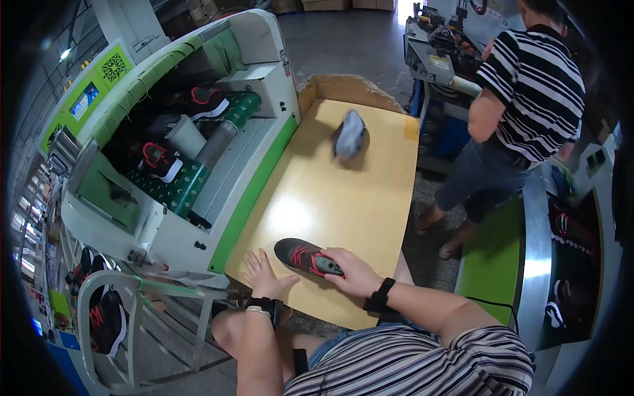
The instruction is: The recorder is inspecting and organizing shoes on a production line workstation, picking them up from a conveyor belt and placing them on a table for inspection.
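A black shoe (300, 255) with red laces lies on the light wooden tabletop (317, 198), toe pointing left. My right hand (356, 272) is closed around its heel end, where a dark green piece shows in the shoe's opening. Close to the toe, by the table's near left edge, my left hand (265, 276) holds nothing, its fingers spread. Farther up the table is a grey, shoe-shaped thing (350, 135), blurred at its lower end; I cannot tell what it is.
A white and green machine (264, 165) with a dark green conveyor (173, 191) carrying shoes stands left. Black shoes sit on a metal rack (135, 310) at lower left. A person in a striped shirt (535, 92) stands right, near another green-sided machine (492, 264). Torn cardboard (350, 87) borders the table's far edge.
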`<state>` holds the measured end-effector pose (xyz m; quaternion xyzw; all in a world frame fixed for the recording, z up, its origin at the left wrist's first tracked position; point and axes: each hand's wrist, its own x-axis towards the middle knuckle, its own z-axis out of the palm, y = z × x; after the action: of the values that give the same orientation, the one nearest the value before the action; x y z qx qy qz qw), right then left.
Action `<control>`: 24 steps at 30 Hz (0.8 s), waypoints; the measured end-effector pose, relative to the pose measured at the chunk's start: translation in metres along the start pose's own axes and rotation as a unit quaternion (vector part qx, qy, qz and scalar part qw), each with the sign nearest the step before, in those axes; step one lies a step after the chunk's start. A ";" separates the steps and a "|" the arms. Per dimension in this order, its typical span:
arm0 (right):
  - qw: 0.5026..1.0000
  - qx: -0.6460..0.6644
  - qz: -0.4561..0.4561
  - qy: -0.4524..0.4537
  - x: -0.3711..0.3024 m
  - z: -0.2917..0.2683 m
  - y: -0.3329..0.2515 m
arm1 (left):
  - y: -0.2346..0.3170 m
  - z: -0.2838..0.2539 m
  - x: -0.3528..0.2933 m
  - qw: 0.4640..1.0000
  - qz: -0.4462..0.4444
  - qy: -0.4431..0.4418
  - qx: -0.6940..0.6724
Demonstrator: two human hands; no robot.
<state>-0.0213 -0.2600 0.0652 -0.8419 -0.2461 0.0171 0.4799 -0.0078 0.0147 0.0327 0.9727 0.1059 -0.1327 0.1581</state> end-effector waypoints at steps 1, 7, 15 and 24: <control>1.000 0.006 0.001 0.003 -0.001 0.001 0.001 | 0.002 0.000 0.000 1.000 0.002 0.000 0.000; 1.000 -0.003 0.000 0.027 -0.003 0.005 0.006 | -0.032 0.002 0.019 0.988 0.041 0.003 -0.146; 0.944 0.266 0.163 0.105 -0.010 -0.020 0.009 | -0.034 -0.032 0.075 0.889 -0.021 0.076 -0.450; 0.974 -0.029 0.133 0.179 -0.011 -0.045 0.056 | 0.103 -0.029 0.053 0.918 0.096 0.195 -0.332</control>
<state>0.0029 -0.3242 0.0412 -0.8700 -0.0426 -0.0778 0.4850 0.0746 -0.0623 0.0723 0.8762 0.0784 0.1187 0.4604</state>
